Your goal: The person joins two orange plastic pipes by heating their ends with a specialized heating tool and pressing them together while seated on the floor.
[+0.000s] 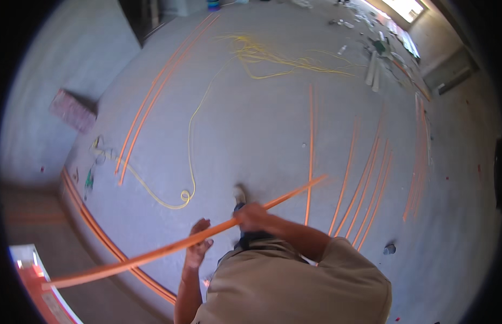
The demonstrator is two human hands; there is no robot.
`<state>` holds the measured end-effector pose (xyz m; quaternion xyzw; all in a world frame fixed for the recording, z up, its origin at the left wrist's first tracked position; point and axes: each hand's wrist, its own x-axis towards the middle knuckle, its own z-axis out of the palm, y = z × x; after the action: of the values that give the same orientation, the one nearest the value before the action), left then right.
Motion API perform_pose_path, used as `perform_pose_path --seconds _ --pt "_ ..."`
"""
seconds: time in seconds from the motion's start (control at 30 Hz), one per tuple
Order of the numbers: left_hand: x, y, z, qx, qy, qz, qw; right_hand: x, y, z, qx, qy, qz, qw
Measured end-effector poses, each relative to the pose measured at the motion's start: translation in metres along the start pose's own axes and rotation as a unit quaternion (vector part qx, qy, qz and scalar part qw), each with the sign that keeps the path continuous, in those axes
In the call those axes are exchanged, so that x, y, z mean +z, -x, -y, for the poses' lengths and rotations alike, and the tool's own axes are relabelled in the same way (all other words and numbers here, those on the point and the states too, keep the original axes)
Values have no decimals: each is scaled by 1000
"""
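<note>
A long orange pipe (170, 248) runs at a slant across my front, from the lower left up to the right. My right hand (252, 217) is closed round it, right of its middle; the hand is slightly blurred. Farther left along the pipe, my left hand (196, 254) holds it loosely from beneath, fingers on the far side and thumb on the near side. Part of that palm is hidden behind the pipe. Its far right end blurs above another orange pipe (310, 135) lying on the floor.
More orange pipes (364, 189) lie at right, others (154, 102) at far left and along the left wall (100, 232). A tangle of yellow cable (262, 54) trails toward me. A reddish block (73, 110) leans left; debris (380, 54) lies far right. A red-and-white object (43, 291) stands lower left.
</note>
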<state>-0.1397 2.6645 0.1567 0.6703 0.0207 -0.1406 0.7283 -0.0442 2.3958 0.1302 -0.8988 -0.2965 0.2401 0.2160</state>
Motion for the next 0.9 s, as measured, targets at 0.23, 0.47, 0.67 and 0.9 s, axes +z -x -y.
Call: perform_pose_path --seconds 0.23,0.47,0.67,0.9 --pt "-30 -137 -116 117 341 -198 911 -121 -147 45 -70 -56 3 996" --pt "-121 -220 -233 222 296 -217 904 -91 -188 -89 68 -91 -143 983" --pt "-192 -296 -284 270 270 35 924 25 -8 -219 616 -107 -34 780" --pt "-125 -419 -249 222 169 180 943 186 145 -42 744 -326 -127 569"
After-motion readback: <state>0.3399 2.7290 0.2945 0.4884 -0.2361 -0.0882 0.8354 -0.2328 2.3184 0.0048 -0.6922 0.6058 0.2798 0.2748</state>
